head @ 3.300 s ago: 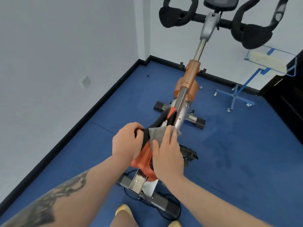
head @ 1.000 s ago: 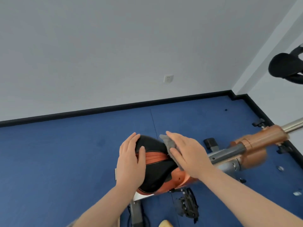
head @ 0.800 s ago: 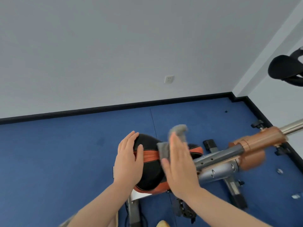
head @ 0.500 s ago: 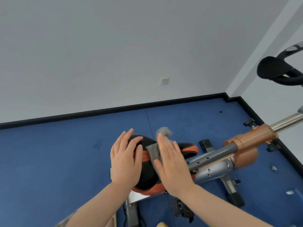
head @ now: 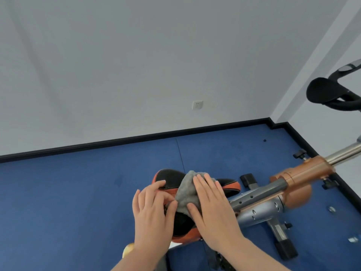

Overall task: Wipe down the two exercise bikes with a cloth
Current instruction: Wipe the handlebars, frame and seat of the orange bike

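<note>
An exercise bike lies below me, its black and orange saddle [head: 170, 178] in the middle of the view and its grey and orange frame [head: 273, 189] running to the right. A grey cloth [head: 185, 189] is spread over the saddle. My right hand [head: 213, 210] lies flat on the cloth with straight fingers and presses it down. My left hand [head: 154, 210] rests on the saddle's left side, fingers relaxed, its fingertips touching the cloth's edge. The black handlebar [head: 330, 94] shows at the far right edge.
Blue carpet [head: 78, 202] covers the floor, bordered by a black skirting board [head: 136, 138] under grey walls. A wall socket [head: 197, 105] sits on the far wall. The bike's base foot [head: 283, 243] stands at the lower right, with small knobs near the right wall.
My right hand has slid the cloth from the saddle's nose side back over its middle and pressed it flat. My left hand has shifted slightly toward the cloth. The view has tilted.
</note>
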{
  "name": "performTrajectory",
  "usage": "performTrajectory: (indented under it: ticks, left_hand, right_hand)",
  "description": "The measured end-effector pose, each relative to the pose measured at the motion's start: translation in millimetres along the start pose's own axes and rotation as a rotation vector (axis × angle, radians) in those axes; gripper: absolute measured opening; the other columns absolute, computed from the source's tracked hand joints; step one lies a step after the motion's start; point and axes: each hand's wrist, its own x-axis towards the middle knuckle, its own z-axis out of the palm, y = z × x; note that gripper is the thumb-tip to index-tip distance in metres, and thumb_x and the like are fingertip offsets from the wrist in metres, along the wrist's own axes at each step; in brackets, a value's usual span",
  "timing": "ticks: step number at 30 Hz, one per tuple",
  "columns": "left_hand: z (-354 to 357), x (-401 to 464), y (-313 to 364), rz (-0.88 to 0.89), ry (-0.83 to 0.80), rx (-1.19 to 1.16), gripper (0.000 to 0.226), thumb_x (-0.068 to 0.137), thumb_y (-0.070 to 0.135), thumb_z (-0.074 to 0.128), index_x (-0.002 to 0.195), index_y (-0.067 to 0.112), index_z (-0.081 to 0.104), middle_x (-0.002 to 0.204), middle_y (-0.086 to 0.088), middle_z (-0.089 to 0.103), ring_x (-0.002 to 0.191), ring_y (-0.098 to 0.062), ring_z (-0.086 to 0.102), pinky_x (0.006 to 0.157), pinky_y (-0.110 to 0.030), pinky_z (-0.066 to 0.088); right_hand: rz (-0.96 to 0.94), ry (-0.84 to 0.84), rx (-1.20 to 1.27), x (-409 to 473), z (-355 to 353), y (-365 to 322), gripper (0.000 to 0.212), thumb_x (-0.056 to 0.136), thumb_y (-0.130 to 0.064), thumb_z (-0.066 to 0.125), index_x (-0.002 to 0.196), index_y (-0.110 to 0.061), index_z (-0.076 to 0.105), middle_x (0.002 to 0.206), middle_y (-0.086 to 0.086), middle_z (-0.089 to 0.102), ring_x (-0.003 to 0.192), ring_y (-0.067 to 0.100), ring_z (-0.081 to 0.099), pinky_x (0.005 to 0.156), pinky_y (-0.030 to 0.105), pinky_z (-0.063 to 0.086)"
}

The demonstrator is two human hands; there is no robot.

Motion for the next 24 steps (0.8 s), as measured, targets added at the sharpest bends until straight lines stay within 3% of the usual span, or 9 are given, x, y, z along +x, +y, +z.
performTrajectory:
  ticks: [4, 6, 8, 11, 14, 16, 18, 21, 24]
  left_hand:
    - [-0.3, -8.8, -3.2, -0.186, 0.040, -0.190, 0.011, 0.084, 0.044, 0.048, 0.084, 0.035, 0.054, 0.127, 0.022, 0.049, 0.122, 0.006, 0.036, 0.099, -0.035, 0.035]
    - [4.1, 1.6, -2.3, -0.299, 0.097, -0.327, 0.010, 0.092, 0.029, 0.047, 0.092, 0.037, 0.053, 0.123, 0.031, 0.047, 0.121, 0.005, 0.039, 0.093, -0.026, 0.036]
    - [9.2, 16.2, 2.4, -0.458, 0.138, -0.452, 0.022, 0.100, 0.018, 0.042, 0.098, 0.038, 0.052, 0.118, 0.030, 0.049, 0.117, 0.004, 0.044, 0.094, -0.024, 0.038]
    - [18.2, 29.7, 4.5, -0.605, 0.210, -0.524, 0.025, 0.102, 0.011, 0.039, 0.103, 0.031, 0.054, 0.113, 0.011, 0.055, 0.110, -0.008, 0.051, 0.094, -0.033, 0.044]
    - [24.0, 32.2, 4.9, -0.619, 0.238, -0.533, 0.028, 0.102, 0.008, 0.036, 0.102, 0.030, 0.053, 0.111, 0.009, 0.055, 0.108, -0.015, 0.052, 0.093, -0.035, 0.045]
    - [22.9, 33.1, 6.3, -0.620, 0.239, -0.505, 0.029, 0.102, 0.011, 0.034, 0.100, 0.035, 0.051, 0.110, 0.012, 0.054, 0.108, -0.014, 0.052, 0.092, -0.033, 0.044]
    - [22.5, 33.4, 5.5, -0.638, 0.251, -0.499, 0.029, 0.103, 0.011, 0.034, 0.104, 0.032, 0.053, 0.111, 0.011, 0.056, 0.109, -0.013, 0.052, 0.094, -0.034, 0.044]
    - [22.9, 29.8, 3.1, -0.644, 0.253, -0.511, 0.034, 0.100, 0.007, 0.034, 0.108, 0.031, 0.056, 0.111, 0.008, 0.058, 0.104, -0.009, 0.055, 0.092, -0.034, 0.048]
    - [22.4, 27.1, 4.6, -0.576, 0.225, -0.467, 0.035, 0.101, 0.008, 0.032, 0.109, 0.034, 0.055, 0.112, 0.015, 0.055, 0.108, -0.001, 0.049, 0.092, -0.024, 0.042]
  right_hand:
    - [0.031, -0.012, 0.068, 21.9, 1.4, -21.5, 0.066, 0.097, -0.052, 0.006, 0.154, -0.021, 0.018, 0.159, -0.007, 0.021, 0.148, 0.008, 0.005, 0.121, 0.027, -0.002]
    - [0.118, 0.002, 0.029, 49.3, 4.0, -30.8, 0.060, 0.101, -0.049, 0.009, 0.149, -0.019, 0.031, 0.149, -0.003, 0.041, 0.139, 0.015, 0.031, 0.119, 0.030, 0.015]
    - [0.207, 0.008, -0.038, 74.8, 8.4, -44.8, 0.050, 0.103, -0.043, 0.015, 0.135, -0.019, 0.045, 0.132, -0.001, 0.056, 0.120, 0.019, 0.050, 0.104, 0.033, 0.031]
    - [-0.009, 0.035, 0.007, 71.1, 17.3, -57.3, 0.050, 0.102, -0.039, 0.020, 0.143, -0.020, 0.040, 0.143, -0.002, 0.048, 0.131, 0.017, 0.043, 0.109, 0.034, 0.030]
    - [-0.229, -0.079, 0.077, 64.1, 7.8, -28.1, 0.052, 0.098, -0.041, 0.021, 0.146, -0.026, 0.035, 0.149, -0.006, 0.041, 0.135, 0.014, 0.038, 0.112, 0.035, 0.032]
    - [-0.021, -0.170, 0.071, 86.5, 1.1, -15.8, 0.042, 0.101, -0.042, 0.020, 0.132, -0.030, 0.047, 0.133, -0.005, 0.056, 0.116, 0.020, 0.054, 0.092, 0.038, 0.043]
    - [0.176, -0.219, 0.008, 107.3, 3.9, -30.6, 0.041, 0.102, -0.040, 0.018, 0.117, -0.027, 0.054, 0.117, 0.000, 0.064, 0.101, 0.026, 0.059, 0.076, 0.036, 0.040]
    - [-0.086, -0.006, 0.046, 87.7, 17.7, -62.1, 0.043, 0.101, -0.039, 0.021, 0.131, -0.030, 0.051, 0.127, -0.005, 0.057, 0.112, 0.020, 0.052, 0.091, 0.037, 0.041]
    - [-0.235, -0.092, 0.097, 74.9, 2.3, -31.3, 0.046, 0.100, -0.041, 0.018, 0.140, -0.036, 0.039, 0.138, -0.008, 0.048, 0.122, 0.014, 0.046, 0.100, 0.035, 0.040]
